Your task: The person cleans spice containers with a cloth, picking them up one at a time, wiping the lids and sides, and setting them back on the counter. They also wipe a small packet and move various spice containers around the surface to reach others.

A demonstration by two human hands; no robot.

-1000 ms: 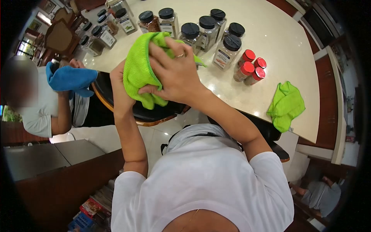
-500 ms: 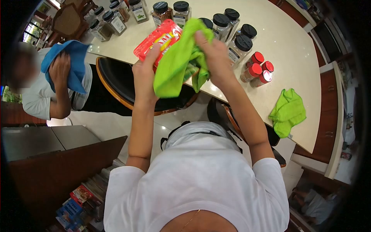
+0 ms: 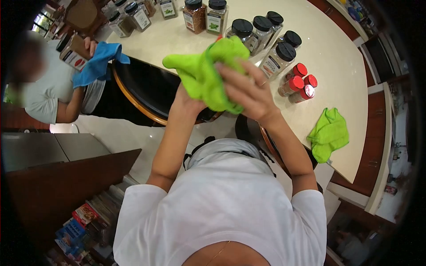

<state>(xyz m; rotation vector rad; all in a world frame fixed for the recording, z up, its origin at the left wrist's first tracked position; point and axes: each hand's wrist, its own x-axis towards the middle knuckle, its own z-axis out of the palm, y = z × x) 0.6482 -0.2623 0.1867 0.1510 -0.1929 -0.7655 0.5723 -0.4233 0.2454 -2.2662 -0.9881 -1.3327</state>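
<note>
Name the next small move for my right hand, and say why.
I'd probably slide the right hand and the ribbed green cloth toward the table side: a sliver of red shows past the cloth's far edge, apparently uncovered, while the left hand seems to support the bundle from below.

On the table [image 3: 337, 75], 4 shakers [image 3: 290, 86] were clustered, with 5 jars [image 3: 271, 64] grouped to their left. Farther left, 2 containers [image 3: 216, 18] were set side by side, with more bottles [image 3: 140, 18] beyond them. A cloth [image 3: 329, 135] was laid nearer and right of the shakers. Chairs [image 3: 144, 91] were placed before the table.
</note>
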